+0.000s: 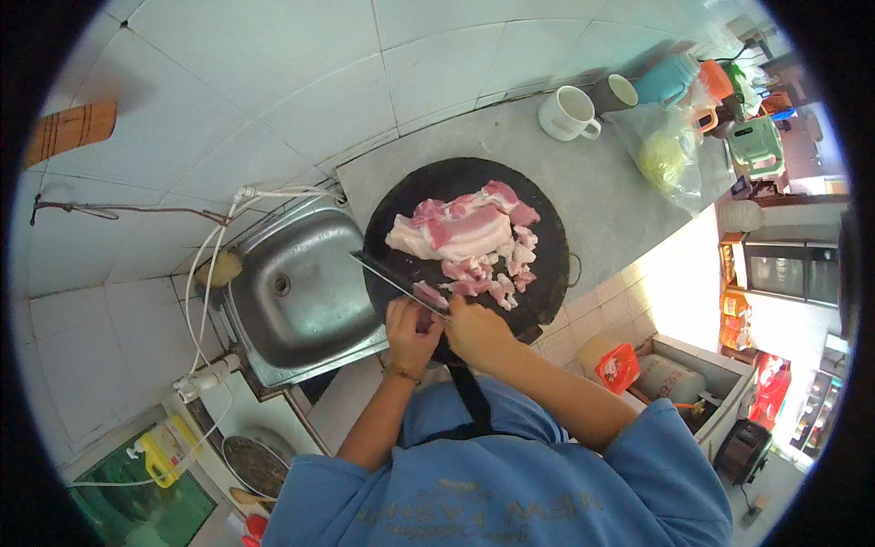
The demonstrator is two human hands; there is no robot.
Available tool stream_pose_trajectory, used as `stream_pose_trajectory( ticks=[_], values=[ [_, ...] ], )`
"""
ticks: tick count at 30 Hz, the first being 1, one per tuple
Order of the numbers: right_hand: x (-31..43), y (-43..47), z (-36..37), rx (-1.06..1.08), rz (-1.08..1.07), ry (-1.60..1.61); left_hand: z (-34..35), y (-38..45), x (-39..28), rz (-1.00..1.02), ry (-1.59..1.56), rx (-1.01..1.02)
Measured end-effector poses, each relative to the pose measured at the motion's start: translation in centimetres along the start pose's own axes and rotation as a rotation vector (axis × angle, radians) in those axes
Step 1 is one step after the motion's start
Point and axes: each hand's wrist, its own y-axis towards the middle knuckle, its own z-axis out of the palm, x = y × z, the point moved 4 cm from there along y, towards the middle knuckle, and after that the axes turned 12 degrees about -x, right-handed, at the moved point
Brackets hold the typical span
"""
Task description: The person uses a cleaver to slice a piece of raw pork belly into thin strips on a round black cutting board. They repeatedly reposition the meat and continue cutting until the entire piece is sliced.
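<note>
A round dark chopping board (540, 253) lies on the grey counter beside the sink. On it rests a large slab of raw pork (465, 225), with several small cut pieces of pork (506, 287) at its lower right. My right hand (478, 331) grips a knife (386, 275) at its handle, which the fingers hide; the blade points to the upper left across the board's edge. Close against the blade, my left hand (410, 331) holds down a piece of meat near the board's lower edge. A strip of pork (431, 295) lies on the blade's other side.
Left of the board is a stainless steel sink (301, 246) with a sponge (222, 269) by its rim. A white mug (567, 113), a dark cup (615, 94) and a plastic bag (666, 157) stand along the counter's back. White hoses (212, 253) hang left of the sink.
</note>
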Motion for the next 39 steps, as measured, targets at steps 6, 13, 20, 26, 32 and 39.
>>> stream_pose_trajectory(
  ticks=[6,13,20,26,32,39],
  values=[
    [-3.6,-4.6,-0.8,0.051,0.084,0.013,0.1,-0.1,-0.1,-0.011,0.01,0.03],
    [0.5,1.7,1.1,-0.029,-0.044,0.069,0.1,-0.1,0.1,0.038,0.012,0.027],
    [-1.8,-1.7,-0.2,0.061,0.051,-0.079,0.1,-0.2,-0.1,0.02,0.028,-0.021],
    [-5.0,-2.2,-2.3,-0.098,0.079,-0.064,0.1,0.3,-0.7,0.075,-0.006,-0.06],
    [-7.9,-1.5,-7.4,-0.294,0.14,0.058,-0.7,0.6,-2.4,0.1,0.098,0.057],
    [-7.8,-2.7,-6.5,-0.313,0.176,0.141,-0.5,1.2,-5.5,-0.035,-0.137,0.124]
  ],
)
